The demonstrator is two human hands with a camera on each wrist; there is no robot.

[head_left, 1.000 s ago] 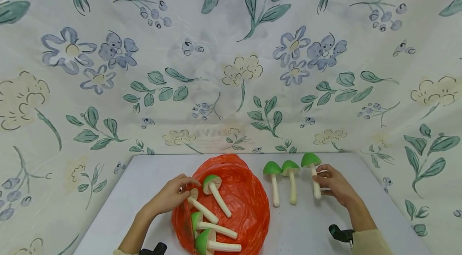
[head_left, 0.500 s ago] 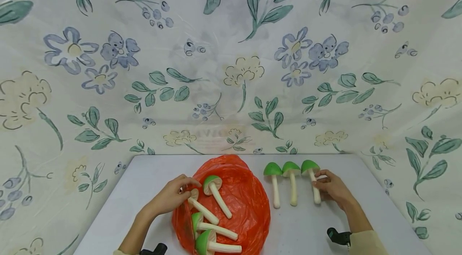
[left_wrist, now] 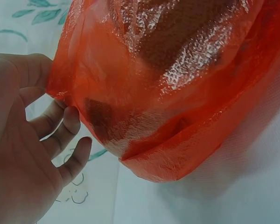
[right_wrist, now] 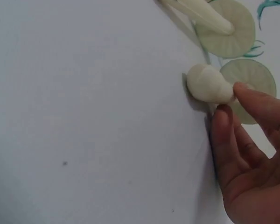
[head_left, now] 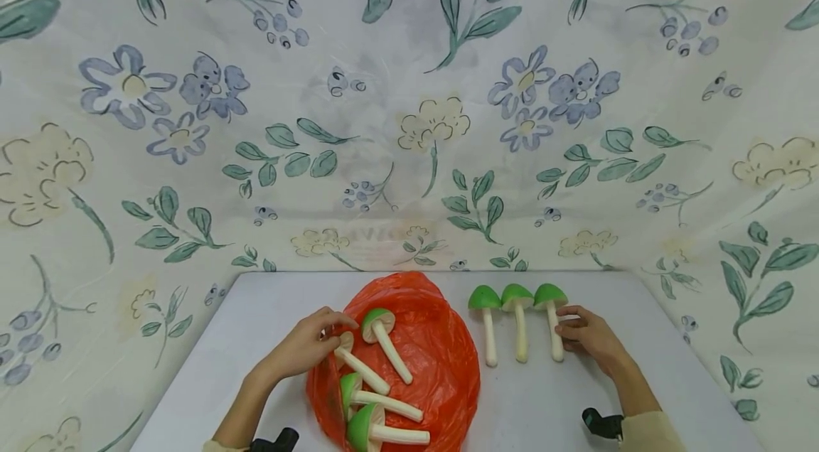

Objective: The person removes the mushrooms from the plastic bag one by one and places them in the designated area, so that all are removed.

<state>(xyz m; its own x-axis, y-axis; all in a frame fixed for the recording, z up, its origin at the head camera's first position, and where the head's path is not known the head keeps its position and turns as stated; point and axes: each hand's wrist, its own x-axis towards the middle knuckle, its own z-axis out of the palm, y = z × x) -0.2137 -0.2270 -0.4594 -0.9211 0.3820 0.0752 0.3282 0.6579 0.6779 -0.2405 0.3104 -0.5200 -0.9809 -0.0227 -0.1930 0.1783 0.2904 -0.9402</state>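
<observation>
My right hand (head_left: 591, 338) pinches the pale stem of a green-capped toy mushroom (head_left: 554, 324), the rightmost of three standing side by side in a row on the table. In the right wrist view, thumb and fingers close around that stem (right_wrist: 209, 86). My left hand (head_left: 307, 344) pinches the rim of a red plastic bag (head_left: 441, 367), holding it spread; the left wrist view shows the bag's side (left_wrist: 130, 93) between thumb and fingers. Several more mushrooms lie inside the bag, among them one with its cap toward the back (head_left: 387, 345) and one at the front (head_left: 390, 431).
Two other mushrooms, the leftmost (head_left: 488, 324) and the middle one (head_left: 520, 324), lie to the left of my right hand. The white table (head_left: 614, 296) ends at a flower-patterned cloth (head_left: 384, 153) hanging behind it. Black wrist straps (head_left: 601, 423) sit on both forearms.
My right hand has moved its mushroom toward me and slightly left, bringing it beside the other two with caps roughly level. The left hand keeps its place on the bag.
</observation>
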